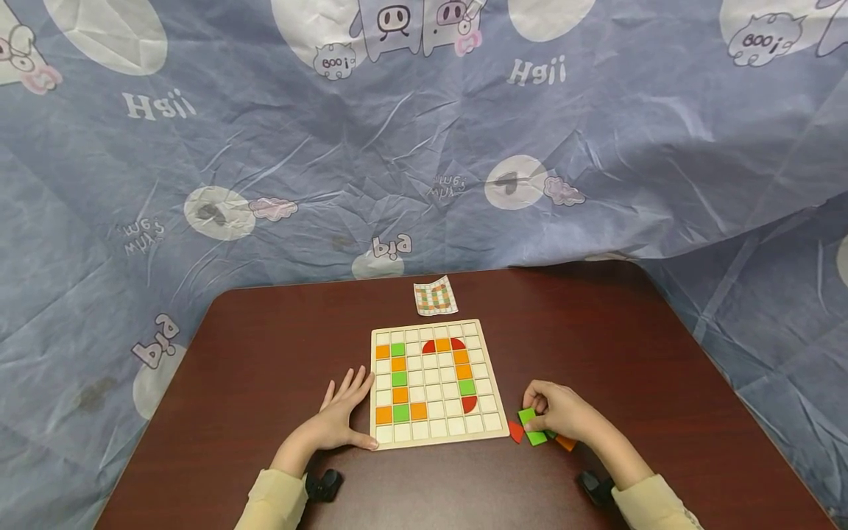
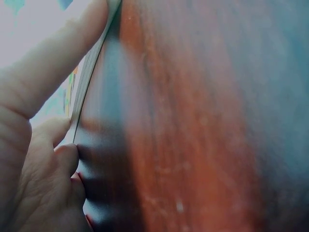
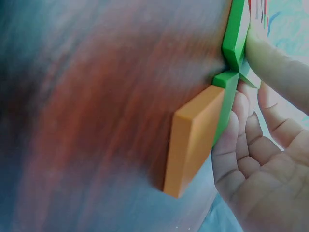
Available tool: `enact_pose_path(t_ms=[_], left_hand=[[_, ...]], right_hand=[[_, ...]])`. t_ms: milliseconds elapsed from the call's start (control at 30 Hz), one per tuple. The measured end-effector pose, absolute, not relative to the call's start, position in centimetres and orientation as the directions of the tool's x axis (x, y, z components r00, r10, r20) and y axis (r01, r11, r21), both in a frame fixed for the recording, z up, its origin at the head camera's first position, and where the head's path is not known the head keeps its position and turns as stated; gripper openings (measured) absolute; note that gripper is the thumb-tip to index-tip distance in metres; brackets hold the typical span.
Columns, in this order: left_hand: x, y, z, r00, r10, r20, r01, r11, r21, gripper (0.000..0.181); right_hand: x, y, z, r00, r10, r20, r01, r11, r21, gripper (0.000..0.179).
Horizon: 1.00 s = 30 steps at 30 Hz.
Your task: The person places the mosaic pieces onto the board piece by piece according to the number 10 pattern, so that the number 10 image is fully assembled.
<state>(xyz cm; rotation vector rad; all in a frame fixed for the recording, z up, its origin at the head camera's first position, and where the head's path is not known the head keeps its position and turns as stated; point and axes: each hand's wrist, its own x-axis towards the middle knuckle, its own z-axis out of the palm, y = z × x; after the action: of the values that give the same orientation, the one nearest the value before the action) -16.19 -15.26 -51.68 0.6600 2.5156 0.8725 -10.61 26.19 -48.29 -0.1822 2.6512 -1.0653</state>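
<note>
A pale wooden grid board (image 1: 424, 436) lies on the table with orange, green and red tiles set in several of its cells. My left hand (image 1: 338, 422) rests at the board's left edge, fingers spread, with the thumb at its near left corner. Right of the board, my right hand (image 1: 563, 412) pinches a green tile (image 1: 526, 416) between thumb and curled fingers. Beside and under that hand lie a red quarter-round tile (image 1: 516, 432), another green tile (image 3: 225, 101) and an orange tile (image 3: 195, 140). The hand partly hides these loose pieces in the head view.
A small creased paper card (image 1: 435, 297) with a coloured grid pattern lies behind the board. The dark brown wooden table (image 1: 285, 331) reaches back to a blue-grey printed cloth (image 1: 397, 162) hanging behind it.
</note>
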Motion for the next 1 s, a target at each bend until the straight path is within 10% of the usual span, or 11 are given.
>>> enact_pose_path(t_ms=[1000], left_hand=[[-16.2, -15.2, -51.7, -0.812, 0.545, -0.208, 0.307, 0.702, 0.643, 0.121]], right_hand=[[-13.4, 20.9, -48.3, -0.975, -0.195, -0.109, 0.008, 0.454, -0.891, 0.018]])
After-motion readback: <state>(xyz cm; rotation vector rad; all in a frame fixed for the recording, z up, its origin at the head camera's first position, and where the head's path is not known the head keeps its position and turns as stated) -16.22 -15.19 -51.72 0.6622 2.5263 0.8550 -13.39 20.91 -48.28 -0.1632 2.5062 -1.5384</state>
